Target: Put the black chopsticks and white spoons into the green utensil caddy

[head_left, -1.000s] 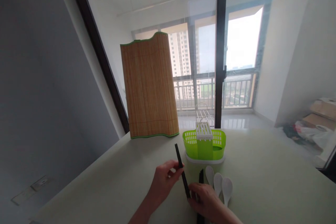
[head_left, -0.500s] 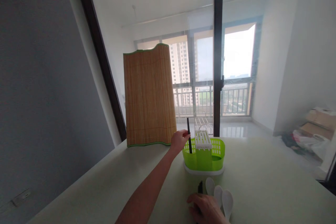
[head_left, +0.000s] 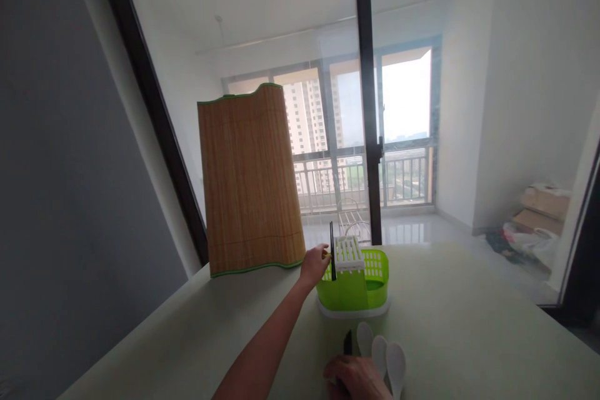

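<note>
A bright green basket (head_left: 349,300) with a white base stands on the table, a white slatted rack (head_left: 349,253) across its middle. Black chopsticks (head_left: 333,256) stand upright in its left compartment. My left hand (head_left: 315,264) is at the basket's left rim, just beside these chopsticks, with a gap between thumb and fingers. Nearer to me, my right hand (head_left: 354,378) is curled over more black chopsticks (head_left: 347,342) low on the table; their tips stick out in front. Three white spoons (head_left: 379,356) lie next to it, partly covered by the hand.
Left of the basket a bamboo mat (head_left: 248,181) with green edging stands upright on the table (head_left: 459,319). Behind the table is a glass door with a dark frame (head_left: 370,106). Cardboard boxes (head_left: 544,206) and bags lie on the floor at the far right.
My left hand has lowered and loosened from the chopsticks, which stay standing in the basket. My right hand remains on the chopsticks near the spoons. The whole view has turned slightly right.
</note>
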{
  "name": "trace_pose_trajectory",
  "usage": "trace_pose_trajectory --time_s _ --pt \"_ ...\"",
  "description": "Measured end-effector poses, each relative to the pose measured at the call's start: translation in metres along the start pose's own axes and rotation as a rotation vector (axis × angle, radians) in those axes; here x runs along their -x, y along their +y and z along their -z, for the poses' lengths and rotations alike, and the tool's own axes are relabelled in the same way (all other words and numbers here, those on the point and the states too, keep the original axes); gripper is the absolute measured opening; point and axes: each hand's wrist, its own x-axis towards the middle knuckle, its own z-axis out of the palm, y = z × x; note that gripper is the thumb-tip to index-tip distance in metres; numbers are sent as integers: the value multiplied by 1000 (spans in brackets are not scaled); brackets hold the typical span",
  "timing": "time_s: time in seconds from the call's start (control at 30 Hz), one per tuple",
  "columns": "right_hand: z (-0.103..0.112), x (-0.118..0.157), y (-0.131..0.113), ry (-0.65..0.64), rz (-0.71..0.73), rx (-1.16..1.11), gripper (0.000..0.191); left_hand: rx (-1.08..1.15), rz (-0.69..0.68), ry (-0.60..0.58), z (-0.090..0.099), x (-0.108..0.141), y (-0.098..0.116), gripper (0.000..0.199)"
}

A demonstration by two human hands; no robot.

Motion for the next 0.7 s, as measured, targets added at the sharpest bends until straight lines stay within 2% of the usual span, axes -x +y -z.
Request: trace_pose_trajectory --time_s 0.13,0.27,0.33,0.47,0.57,0.7 --pt "4 3 -4 10 2 30 28 -20 -29 162 12 35 3 35" --pt "13 5 -12 22 8 55 20 -2 -10 295 4 100 -13 27" --pt "17 7 -16 49 17 62 18 47 47 239 -5 134 -25 26" --pt "22 11 -23 82 18 61 19 125 181 -25 -23 183 -43 23" --pt "26 13 -25 93 53 34 19 84 228 -181 -30 196 -46 21" --pt "31 13 -23 115 56 -22 19 -28 235 -222 -33 197 -44 21"
